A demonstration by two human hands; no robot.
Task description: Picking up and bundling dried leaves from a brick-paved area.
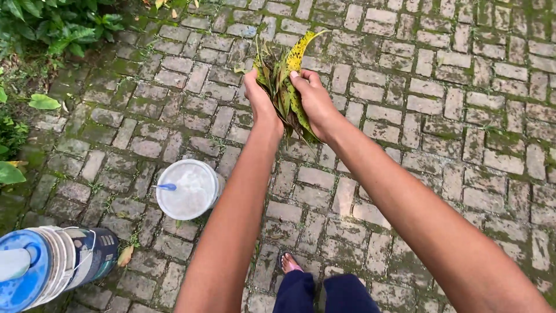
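I see my left hand (259, 98) and right hand (313, 98) both closed around one bunch of leaves (285, 81), pressed between the palms out at arm's length. The fingers wrap the lower half; yellow, spotted tips stick up above them and a few dark ends hang below the wrists. To carry this well, I judge both palms should squeeze evenly and stay close together, since loose ends at the bottom could slip out. The leaves sit directly between the hands, touching both. Below lies mossy brick paving (440, 116). Near my left arm stands a white bucket (188, 189), well apart from the bunch; a blue-and-white container (49, 266) lies farther left.
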